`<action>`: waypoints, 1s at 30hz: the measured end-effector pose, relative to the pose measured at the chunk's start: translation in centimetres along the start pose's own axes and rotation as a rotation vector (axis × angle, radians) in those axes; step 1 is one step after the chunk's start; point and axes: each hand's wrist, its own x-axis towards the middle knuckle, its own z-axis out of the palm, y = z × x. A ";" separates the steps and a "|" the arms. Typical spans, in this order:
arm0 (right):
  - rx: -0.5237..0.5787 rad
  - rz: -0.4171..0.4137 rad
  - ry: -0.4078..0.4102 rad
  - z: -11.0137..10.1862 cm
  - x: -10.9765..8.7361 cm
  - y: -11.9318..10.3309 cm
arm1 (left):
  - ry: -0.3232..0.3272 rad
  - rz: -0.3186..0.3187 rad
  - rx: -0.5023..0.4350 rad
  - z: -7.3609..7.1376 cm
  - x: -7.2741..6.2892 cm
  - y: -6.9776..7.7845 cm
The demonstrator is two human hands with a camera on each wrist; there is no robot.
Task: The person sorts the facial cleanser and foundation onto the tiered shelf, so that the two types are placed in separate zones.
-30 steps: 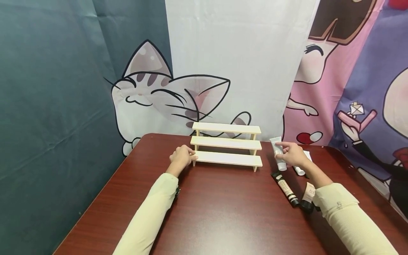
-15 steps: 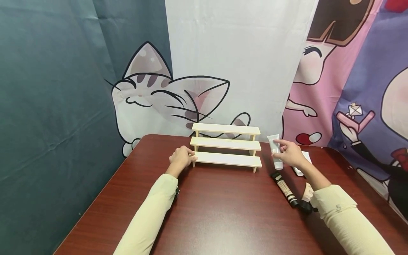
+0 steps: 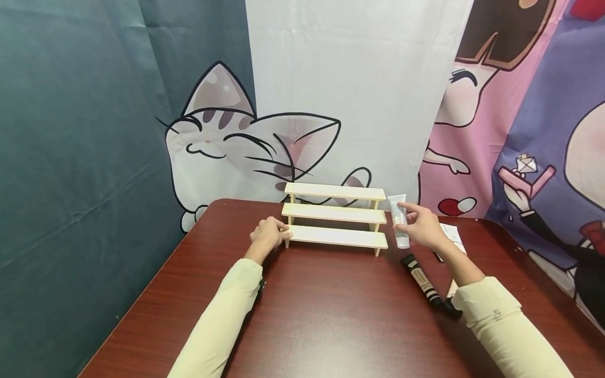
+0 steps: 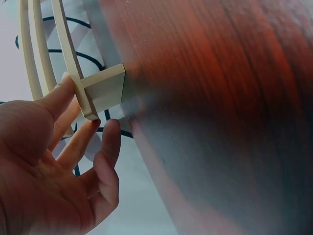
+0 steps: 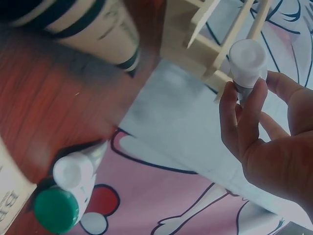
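A pale wooden stand with three stepped shelves (image 3: pixel 336 237) stands near the back of the table. My left hand (image 3: pixel 268 234) pinches the left end of its lowest shelf; in the left wrist view the thumb lies over the shelf (image 4: pixel 70 46) and fingertips come from below. My right hand (image 3: pixel 422 226) holds a white-grey squeeze tube (image 3: pixel 397 216) between thumb and fingers, just off the stand's right end. The tube is nearly upright with its cap down. In the right wrist view its white cap (image 5: pixel 248 61) faces the camera, and the fingers hide part of the body.
A black and beige tube (image 3: pixel 425 283) lies on the reddish-brown table (image 3: pixel 307 315), right of centre. Next to it another tube is mostly hidden by my right sleeve (image 3: pixel 491 307). Further back lie a white-capped tube (image 5: pixel 73 170) and a green-capped one (image 5: pixel 56 210). A printed cloth (image 3: pixel 359 79) hangs behind.
My right hand has moved left with the squeeze tube, from above the other tubes to beside the stand's right end. The left hand stays on the lowest shelf.
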 end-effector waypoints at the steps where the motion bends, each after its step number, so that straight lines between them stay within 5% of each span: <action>1: 0.005 -0.005 0.000 0.1 0.0 -0.2 | 0.001 0.001 0.000 0.0 0.0 0.0; 14: 0.095 0.012 -0.012 1.4 0.4 -2.5 | 0.015 0.019 0.021 -0.1 -0.4 0.2; 22: 0.050 -0.029 0.051 2.6 0.9 -2.9 | 0.004 0.018 0.022 -0.2 -0.5 0.2; 30: 0.175 -0.040 0.105 3.7 1.7 -3.5 | -0.012 -0.003 0.020 -0.4 0.1 0.2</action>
